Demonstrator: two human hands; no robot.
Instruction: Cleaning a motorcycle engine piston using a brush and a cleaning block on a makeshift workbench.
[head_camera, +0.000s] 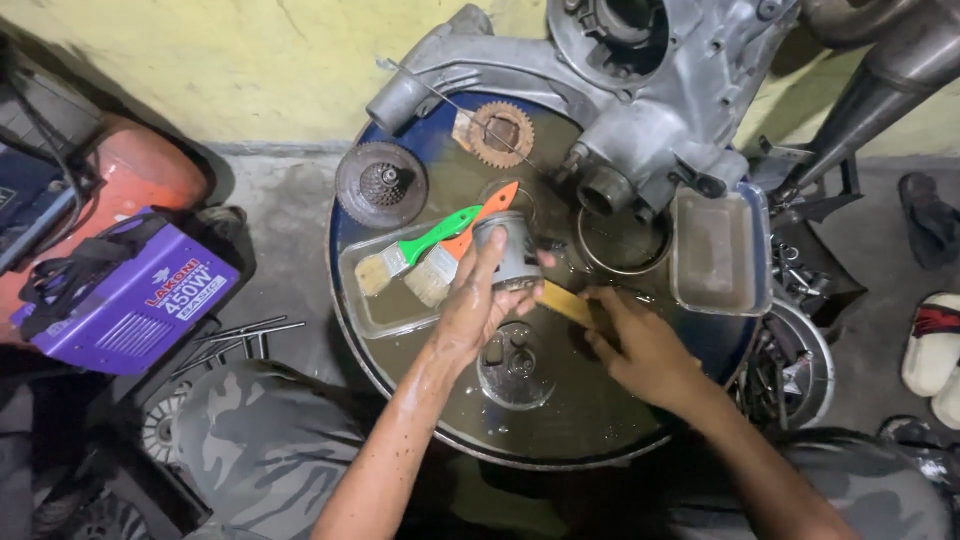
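Grey metal, a short cylindrical piston-like part (510, 252), sits clamped in the left hand (478, 305), whose fingers wrap round its side while the thumb presses on the far edge; the part is held just above the oily top of a blue drum (350, 320). The right hand (645, 350) has its fingers closed on a yellow-handled brush (567, 303), whose tip points at the lower edge of the metal part and seems to touch it. Just left of the held part, a clear shallow tray (375, 312) carries two paintbrushes, one with a green handle (430, 240) and one with an orange handle (470, 232), their bristles lying in the tray. Below the hands a small glass jar (515, 368) stands on the drum. Farther back lie a rusty sprocket (500, 133), a dark round clutch-like part (381, 184) and a large aluminium engine casing (640, 90); a rectangular tub (715, 250) sits to the right.
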